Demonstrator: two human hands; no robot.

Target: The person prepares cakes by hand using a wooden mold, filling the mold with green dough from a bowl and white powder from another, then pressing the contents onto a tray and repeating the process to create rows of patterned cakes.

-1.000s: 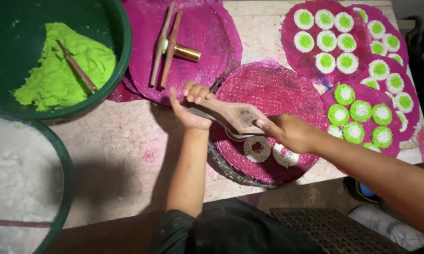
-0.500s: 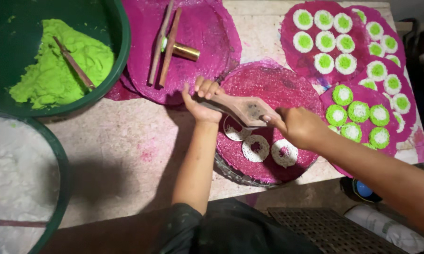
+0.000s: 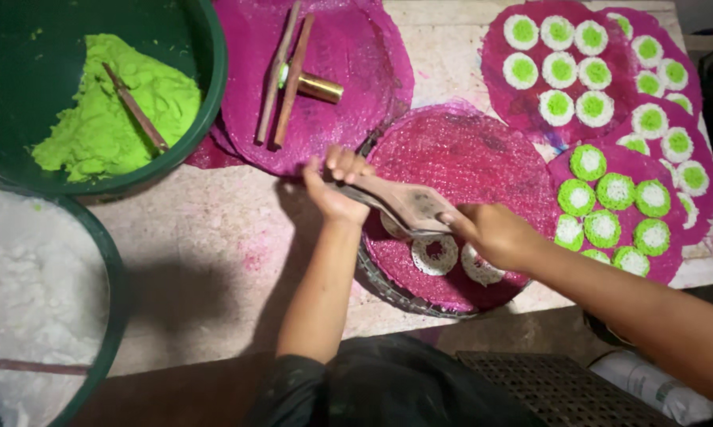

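Both hands hold a flat wooden press (image 3: 404, 207) over the pink round tray (image 3: 483, 158): the left hand (image 3: 336, 186) closed around its far end, the right hand (image 3: 491, 233) closed around the near end. Since 1 second ago the press has lifted, uncovering 2 white rings (image 3: 435, 255) on the tray. Green-centred cakes (image 3: 605, 194) fill neighbouring trays; a bowl of green dough (image 3: 107, 119) sits on the desk (image 3: 206, 237).
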